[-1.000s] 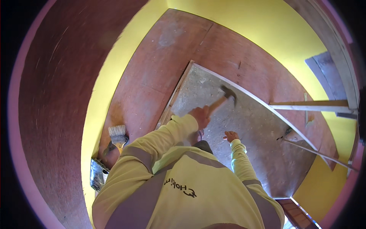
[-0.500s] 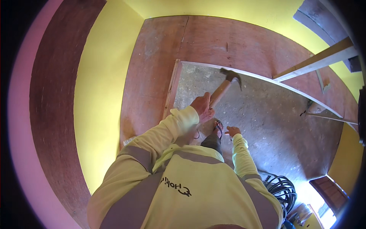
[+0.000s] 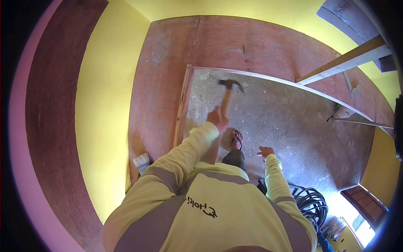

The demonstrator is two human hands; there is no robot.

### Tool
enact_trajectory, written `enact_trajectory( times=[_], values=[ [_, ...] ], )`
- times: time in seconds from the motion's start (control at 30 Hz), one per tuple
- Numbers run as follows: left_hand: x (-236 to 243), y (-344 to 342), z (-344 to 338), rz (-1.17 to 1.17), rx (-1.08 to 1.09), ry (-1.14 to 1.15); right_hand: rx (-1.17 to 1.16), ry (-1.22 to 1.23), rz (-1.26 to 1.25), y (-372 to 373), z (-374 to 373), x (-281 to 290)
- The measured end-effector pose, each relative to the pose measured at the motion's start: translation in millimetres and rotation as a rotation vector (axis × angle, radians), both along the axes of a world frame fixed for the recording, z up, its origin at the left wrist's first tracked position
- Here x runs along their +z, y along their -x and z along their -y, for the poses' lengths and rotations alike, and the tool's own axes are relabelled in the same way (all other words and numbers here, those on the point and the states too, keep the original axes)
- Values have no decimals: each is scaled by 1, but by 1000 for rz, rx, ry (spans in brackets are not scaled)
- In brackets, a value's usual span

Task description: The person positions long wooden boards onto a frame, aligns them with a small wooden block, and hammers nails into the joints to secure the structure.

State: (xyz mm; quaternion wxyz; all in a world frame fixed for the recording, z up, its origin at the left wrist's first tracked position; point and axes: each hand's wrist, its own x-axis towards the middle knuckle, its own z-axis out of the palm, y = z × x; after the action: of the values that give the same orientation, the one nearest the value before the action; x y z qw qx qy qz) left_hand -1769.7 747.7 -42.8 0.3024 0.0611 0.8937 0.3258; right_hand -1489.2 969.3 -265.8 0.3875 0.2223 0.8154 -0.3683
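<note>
My left hand (image 3: 218, 119) is wrapped round the wooden handle of a claw hammer (image 3: 226, 97). The dark metal head points away from me, over the bare concrete floor, just inside the pale front edge of the reddish-brown wooden platform. To the right hangs my right hand (image 3: 265, 152), low over the floor, its fingers apart and nothing in them. A sandalled foot (image 3: 237, 140) stands on the concrete between the two hands.
The wooden platform (image 3: 157, 92) runs along the left and far walls. A timber post (image 3: 344, 61) rises from its edge at the right. Close to my left elbow lies a whitish brush-like thing (image 3: 142, 161). Coiled black hose or cable (image 3: 312, 203) lies at the lower right.
The hammer has swung to the left and stands more upright, its head still raised over the floor. My right hand has moved a little to the right. The brush-like thing shows more fully.
</note>
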Motion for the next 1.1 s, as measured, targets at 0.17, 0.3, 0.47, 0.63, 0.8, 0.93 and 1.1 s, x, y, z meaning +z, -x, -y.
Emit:
enact_trajectory(
  times=[0.17, 0.3, 0.47, 0.63, 0.8, 0.93, 1.1],
  values=[
    [16, -15, -3, -230, -529, -179, 334, -232, -51, 16, -15, 23],
    [-27, 55, 61, 252, 249, -133, 211, -184, -92, 23, -21, 20],
    [-7, 23, 17, 2, 127, -13, 680, -262, -384, 11, -25, 28],
    [3, 47, 37, -145, -254, -69, -152, 40, 22, -35, -26, -33],
    [-31, 38, 59, -288, 120, 137, 22, -50, 85, 14, -17, 52],
    [-13, 45, 61, -368, -138, -139, 97, -87, 22, 11, -32, 26],
    [-21, 56, 76, 40, 315, -316, -50, -29, -6, 28, -42, 12]
  ],
)
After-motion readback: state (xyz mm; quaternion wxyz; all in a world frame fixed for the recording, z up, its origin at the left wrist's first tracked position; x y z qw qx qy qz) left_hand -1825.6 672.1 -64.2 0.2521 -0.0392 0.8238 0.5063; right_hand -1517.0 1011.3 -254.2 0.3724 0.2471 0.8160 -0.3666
